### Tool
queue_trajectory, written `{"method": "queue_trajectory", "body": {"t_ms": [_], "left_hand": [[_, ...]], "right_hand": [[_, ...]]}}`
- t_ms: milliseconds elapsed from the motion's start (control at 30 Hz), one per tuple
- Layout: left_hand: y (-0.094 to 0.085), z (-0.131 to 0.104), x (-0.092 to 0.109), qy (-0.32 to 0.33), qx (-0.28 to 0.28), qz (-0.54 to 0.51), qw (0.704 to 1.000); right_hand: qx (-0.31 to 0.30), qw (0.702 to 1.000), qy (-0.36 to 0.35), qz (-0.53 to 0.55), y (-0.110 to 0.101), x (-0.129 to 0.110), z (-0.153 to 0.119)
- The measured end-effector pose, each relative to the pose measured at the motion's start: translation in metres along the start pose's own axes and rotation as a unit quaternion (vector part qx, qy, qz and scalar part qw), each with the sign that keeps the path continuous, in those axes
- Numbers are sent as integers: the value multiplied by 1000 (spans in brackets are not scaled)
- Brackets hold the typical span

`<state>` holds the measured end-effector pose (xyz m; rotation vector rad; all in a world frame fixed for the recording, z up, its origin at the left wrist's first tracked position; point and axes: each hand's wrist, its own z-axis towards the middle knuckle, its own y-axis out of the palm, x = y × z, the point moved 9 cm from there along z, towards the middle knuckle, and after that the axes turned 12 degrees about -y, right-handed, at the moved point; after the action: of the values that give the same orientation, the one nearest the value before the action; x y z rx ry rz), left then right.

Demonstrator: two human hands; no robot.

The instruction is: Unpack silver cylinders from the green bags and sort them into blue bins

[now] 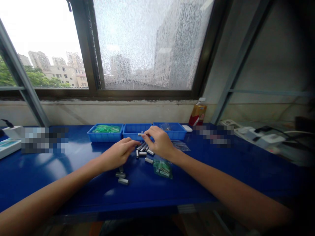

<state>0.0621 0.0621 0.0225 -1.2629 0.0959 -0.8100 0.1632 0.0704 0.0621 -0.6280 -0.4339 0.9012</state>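
My right hand pinches a small silver metal cylinder between thumb and fingertips, just in front of the middle blue bin. To its left, my left hand has its fingers drawn together, and what they hold, if anything, cannot be made out. Between and below the hands lies a loose pile of similar metal cylinders. A few more cylinders rest nearer the table's front, below my left hand. Under my right wrist is a clear bag with green material and metal pieces in it.
The left blue bin holds green bags; the right blue bin has clear plastic inside. A flat clear bag lies before it. A bottle stands behind, right. Plugs and cables are far right, a power strip far left.
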Motion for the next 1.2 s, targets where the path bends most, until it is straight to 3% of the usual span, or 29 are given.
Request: {"method": "queue_trajectory", "body": {"t_ms": [167,300,433,633,733,933,1100,1200], "left_hand": [[15,-1,-11,5,-49,37,998],[15,1,-23,-30,-64,59,996],[10,5,-24,-42,-40,41,997],[-6,7,-19,-56,27,-55,996],[-10,7,-22,-89,40,-85,992],[-16,5,-31,-184,62,-176,965],[-17,5,-29,-166,63,-235,956],[-15,4,-25,-129,60,-279,950]], "right_hand": [[1,993,89,-80,2,50,-11],[-23,986,105,-124,8,61,-16],[-16,989,89,-114,7,47,-14],[-79,994,-73,-10,17,-20,-2],[-98,990,-100,1,21,-37,-2],[-74,993,-89,-5,19,-41,-2],[-74,994,-78,-19,20,-40,-1],[-62,997,-22,39,19,-27,-1]]}}
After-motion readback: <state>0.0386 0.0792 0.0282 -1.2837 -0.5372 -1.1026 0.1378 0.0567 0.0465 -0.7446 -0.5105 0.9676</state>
